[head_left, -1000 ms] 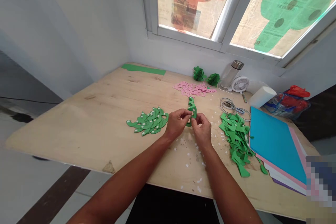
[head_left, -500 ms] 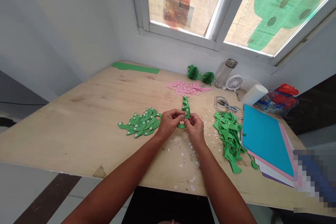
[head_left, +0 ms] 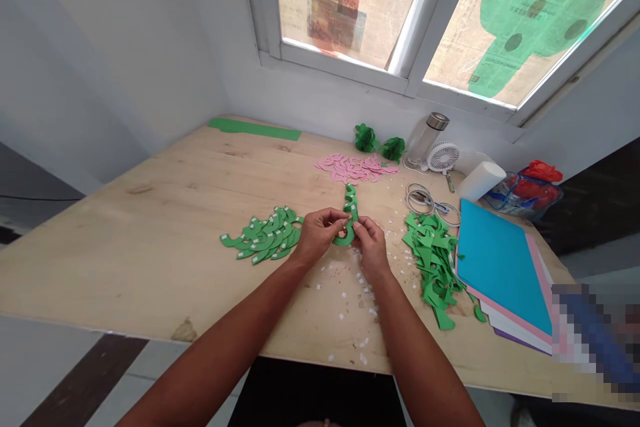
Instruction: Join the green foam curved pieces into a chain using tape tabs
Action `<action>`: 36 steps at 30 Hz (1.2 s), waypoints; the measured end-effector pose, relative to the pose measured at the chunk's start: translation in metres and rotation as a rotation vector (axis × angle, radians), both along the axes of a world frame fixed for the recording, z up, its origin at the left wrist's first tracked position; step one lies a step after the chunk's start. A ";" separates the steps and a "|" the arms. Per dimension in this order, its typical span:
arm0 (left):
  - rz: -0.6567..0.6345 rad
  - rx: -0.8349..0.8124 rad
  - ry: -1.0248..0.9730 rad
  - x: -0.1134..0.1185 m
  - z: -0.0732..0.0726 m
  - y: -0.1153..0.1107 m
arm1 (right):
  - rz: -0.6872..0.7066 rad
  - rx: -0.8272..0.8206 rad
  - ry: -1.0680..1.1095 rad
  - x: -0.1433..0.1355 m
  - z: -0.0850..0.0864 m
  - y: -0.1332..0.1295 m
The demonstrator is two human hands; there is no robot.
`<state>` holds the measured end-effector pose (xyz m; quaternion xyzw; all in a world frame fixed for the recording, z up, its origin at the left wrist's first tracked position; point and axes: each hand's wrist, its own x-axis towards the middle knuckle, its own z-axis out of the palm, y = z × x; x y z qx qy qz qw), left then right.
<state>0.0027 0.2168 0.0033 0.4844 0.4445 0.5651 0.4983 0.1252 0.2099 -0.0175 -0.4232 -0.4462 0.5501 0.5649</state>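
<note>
My left hand (head_left: 318,232) is closed in a pinch at a green curved paper cutout (head_left: 344,239), low over the table. From the other side, my right hand (head_left: 371,243) pinches the edge of the same cutout. Just beyond my fingers, more green curved cutouts (head_left: 351,197) with small white squares on them lie overlapped in a narrow row. Left of my left hand spreads a pile of similar green cutouts (head_left: 267,235), also bearing white squares. My fingertips partly hide the held piece.
Pink cutouts (head_left: 353,167) lie farther back, before two green paper shapes (head_left: 367,138). Green scraps (head_left: 434,263), scissors (head_left: 423,199) and coloured sheets (head_left: 503,267) are on the right. Behind them stand a glass bottle (head_left: 425,140), a small fan (head_left: 443,157) and a white roll (head_left: 482,180).
The curved cutout between my hands shows more fully now, with its arc turned toward me. My right fingers have shifted slightly along its edge. The whole view has drifted slightly.
</note>
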 end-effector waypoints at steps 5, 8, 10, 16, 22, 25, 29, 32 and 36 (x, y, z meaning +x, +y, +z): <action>-0.014 0.041 0.092 0.001 -0.003 0.001 | -0.050 -0.028 -0.070 0.000 -0.001 0.002; -0.007 0.061 0.147 0.002 -0.002 0.002 | -0.073 -0.026 -0.099 0.001 0.001 0.002; -0.003 0.066 0.188 0.001 0.001 0.003 | -0.087 -0.037 -0.100 0.002 0.003 0.002; 0.046 0.072 0.353 -0.014 0.024 0.001 | -0.124 -0.054 -0.068 0.005 0.005 0.000; 0.143 0.018 0.570 -0.077 0.037 -0.015 | -0.114 -0.046 -0.055 0.004 0.002 0.000; 0.280 -0.105 0.882 -0.117 0.032 -0.023 | -0.114 -0.041 -0.057 0.004 0.002 0.001; 0.215 -0.335 1.273 -0.145 0.023 -0.030 | -0.098 -0.036 -0.049 0.003 0.003 0.001; 0.180 -0.366 1.355 -0.146 0.017 -0.031 | -0.105 -0.038 -0.036 0.003 0.004 -0.001; 0.197 -0.360 1.365 -0.145 0.011 -0.030 | -0.120 -0.044 -0.034 0.003 0.003 -0.001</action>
